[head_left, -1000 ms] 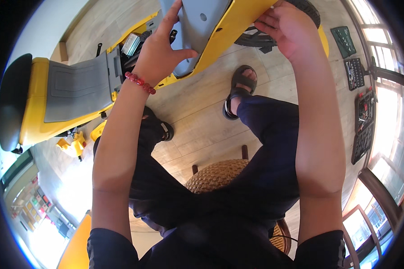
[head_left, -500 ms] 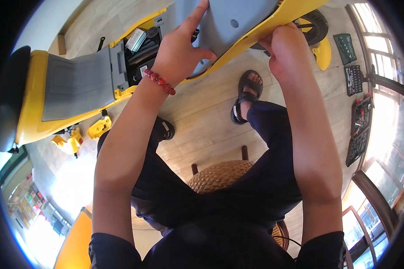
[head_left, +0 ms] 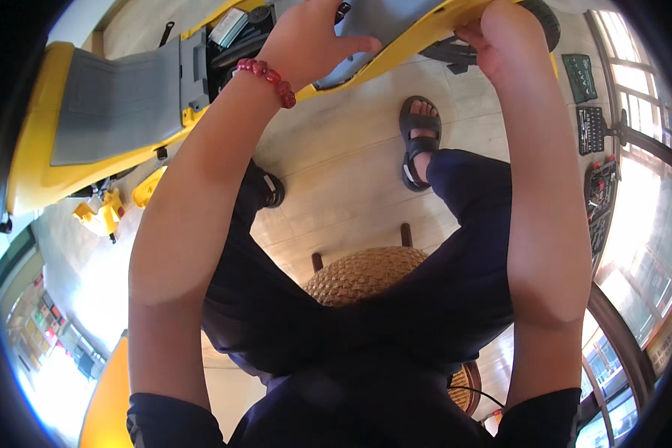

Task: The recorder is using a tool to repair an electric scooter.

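In front of me stands a yellow and grey scooter, its grey panel [head_left: 392,22] edged by a yellow side panel [head_left: 418,36]. My left hand [head_left: 310,43], wearing a red bead bracelet [head_left: 274,76], rests on the grey panel with its thumb stretched apart; its other fingers are partly cut off by the top edge. At the yellow side panel's lower edge, my right hand [head_left: 500,41] is closed, with its fingertips partly hidden behind it. Beside my left wrist, an uncovered compartment [head_left: 215,56] shows black parts and a silvery box [head_left: 228,28].
Loose yellow parts [head_left: 101,213] lie on the floor at left. A black wheel [head_left: 541,22] is beyond my right hand. Along the right lie a green case [head_left: 579,78], a black bit set [head_left: 591,131] and a toolbox [head_left: 603,185]. I sit over a woven stool [head_left: 362,276].
Both hands have shifted upward in view, and my right hand also a little to the right. The scooter sits higher and further left in the picture. Each hand keeps its contact.
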Demonstrator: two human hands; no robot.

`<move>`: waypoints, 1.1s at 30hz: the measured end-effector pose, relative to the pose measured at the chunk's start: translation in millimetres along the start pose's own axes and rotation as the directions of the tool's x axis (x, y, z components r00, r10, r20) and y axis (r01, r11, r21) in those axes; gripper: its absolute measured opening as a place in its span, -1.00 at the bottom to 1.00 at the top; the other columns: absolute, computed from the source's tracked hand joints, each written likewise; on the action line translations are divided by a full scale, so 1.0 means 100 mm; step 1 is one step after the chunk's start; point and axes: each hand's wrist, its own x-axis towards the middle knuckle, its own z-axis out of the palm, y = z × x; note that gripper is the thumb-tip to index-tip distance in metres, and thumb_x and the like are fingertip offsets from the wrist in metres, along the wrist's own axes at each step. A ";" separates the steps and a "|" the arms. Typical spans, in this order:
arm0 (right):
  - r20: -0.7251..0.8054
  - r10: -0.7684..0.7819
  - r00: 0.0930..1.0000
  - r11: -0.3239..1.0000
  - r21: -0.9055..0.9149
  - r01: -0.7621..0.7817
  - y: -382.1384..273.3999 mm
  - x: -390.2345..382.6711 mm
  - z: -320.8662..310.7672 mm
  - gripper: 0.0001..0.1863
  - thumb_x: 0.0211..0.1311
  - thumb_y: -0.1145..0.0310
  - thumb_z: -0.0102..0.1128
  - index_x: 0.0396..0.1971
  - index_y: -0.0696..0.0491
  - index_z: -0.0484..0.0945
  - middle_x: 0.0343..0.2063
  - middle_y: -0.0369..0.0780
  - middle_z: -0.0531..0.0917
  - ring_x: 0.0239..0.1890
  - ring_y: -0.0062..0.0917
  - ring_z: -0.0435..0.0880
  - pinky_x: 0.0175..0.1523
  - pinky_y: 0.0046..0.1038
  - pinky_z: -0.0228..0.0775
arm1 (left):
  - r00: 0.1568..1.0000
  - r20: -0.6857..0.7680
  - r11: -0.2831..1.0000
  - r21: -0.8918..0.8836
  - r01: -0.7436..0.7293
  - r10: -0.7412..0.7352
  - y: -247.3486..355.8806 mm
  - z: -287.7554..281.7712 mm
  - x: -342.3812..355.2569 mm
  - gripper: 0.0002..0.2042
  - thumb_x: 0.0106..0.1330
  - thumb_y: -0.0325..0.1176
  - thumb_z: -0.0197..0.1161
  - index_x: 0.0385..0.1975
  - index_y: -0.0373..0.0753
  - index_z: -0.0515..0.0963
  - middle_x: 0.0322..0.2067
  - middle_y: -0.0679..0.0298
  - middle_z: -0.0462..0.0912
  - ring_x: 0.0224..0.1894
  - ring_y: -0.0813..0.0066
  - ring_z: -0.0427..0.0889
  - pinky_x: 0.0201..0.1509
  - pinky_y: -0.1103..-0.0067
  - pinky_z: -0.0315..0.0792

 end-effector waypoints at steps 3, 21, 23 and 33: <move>0.047 -0.077 0.996 0.997 -0.027 0.079 0.08 0.02 -0.07 -0.70 0.31 0.44 -0.28 -0.15 0.17 0.47 -0.28 -0.13 0.61 -0.38 -0.42 0.60 -0.28 -0.42 0.47 | 0.999 0.027 0.999 -0.015 0.044 -0.043 -0.08 0.11 -0.11 -0.02 -0.06 -0.35 0.42 0.36 -0.04 -0.12 -0.04 -0.15 0.47 0.00 -0.02 0.51 0.06 0.36 0.43; -0.046 -0.077 0.996 0.997 -0.008 0.076 0.14 0.02 -0.07 -0.69 0.33 0.34 -0.25 -0.08 0.16 0.41 -0.17 -0.13 0.56 -0.18 -0.40 0.57 -0.15 -0.42 0.48 | 0.965 -0.023 0.893 0.375 0.250 -0.261 -0.28 0.67 -0.26 -0.10 0.10 0.03 0.25 0.24 -0.51 -0.01 -0.05 -0.09 0.48 -0.23 0.08 0.63 -0.21 0.34 0.54; -0.019 -0.012 1.000 1.000 -0.005 0.012 0.13 0.07 -0.06 -0.68 0.33 0.33 -0.25 -0.06 0.15 0.40 -0.15 -0.13 0.55 -0.19 -0.41 0.57 -0.14 -0.41 0.47 | 0.965 -0.034 0.886 0.389 0.254 -0.261 -0.31 0.66 -0.27 -0.12 0.10 0.02 0.25 0.22 -0.52 0.03 -0.06 -0.11 0.48 -0.22 0.06 0.63 -0.21 0.35 0.54; -0.153 -0.017 0.988 0.998 -0.070 0.006 0.07 0.03 -0.02 -0.66 0.33 0.38 -0.32 -0.02 0.17 0.36 -0.13 -0.10 0.51 -0.20 -0.37 0.55 -0.20 -0.40 0.46 | 0.990 0.138 0.950 0.311 -0.024 -0.020 -0.57 0.46 -0.33 -0.13 0.04 -0.22 0.31 0.27 -0.45 -0.06 -0.01 -0.12 0.46 -0.14 -0.02 0.57 -0.08 0.30 0.47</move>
